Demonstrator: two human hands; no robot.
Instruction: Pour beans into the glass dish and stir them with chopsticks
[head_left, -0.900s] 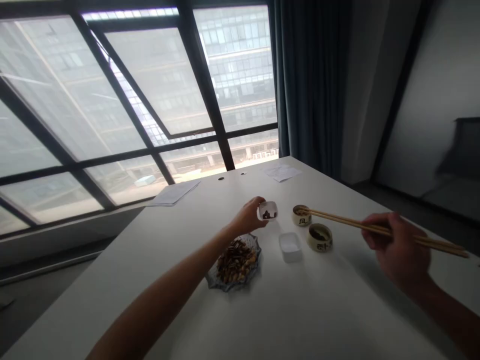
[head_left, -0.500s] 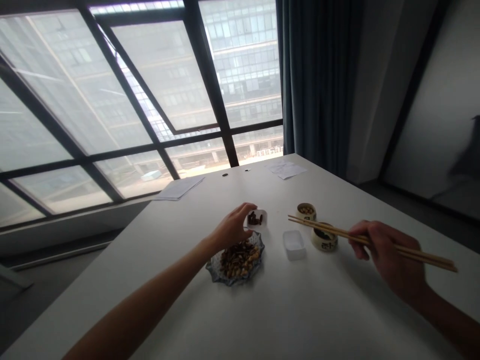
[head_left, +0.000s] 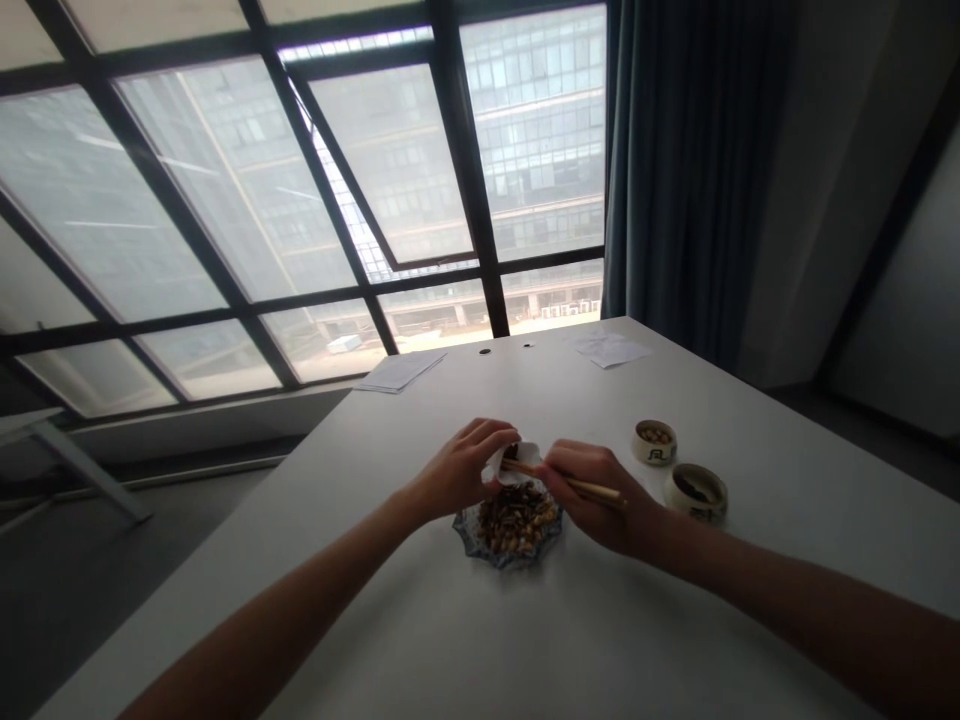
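Dish (head_left: 531,453), small and white, is leaning over the bowl (head_left: 501,562) in our curled left hand (head_left: 466,468); our closed right hand (head_left: 596,505) is gripping chopsticks (head_left: 519,467); beyond the white table's (head_left: 450,640) far edge, windows (head_left: 397,160) are glowing.

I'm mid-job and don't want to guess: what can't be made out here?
All in the head view:
Chopsticks: tips too small and blurred against the dark pieces to show whether they grip any.
White dish: left side covered by the left hand.
Glass bowl: far rim partly hidden behind hand and dish.
Nearer pot: contents too dark to identify.
Papers: any print too small to read.
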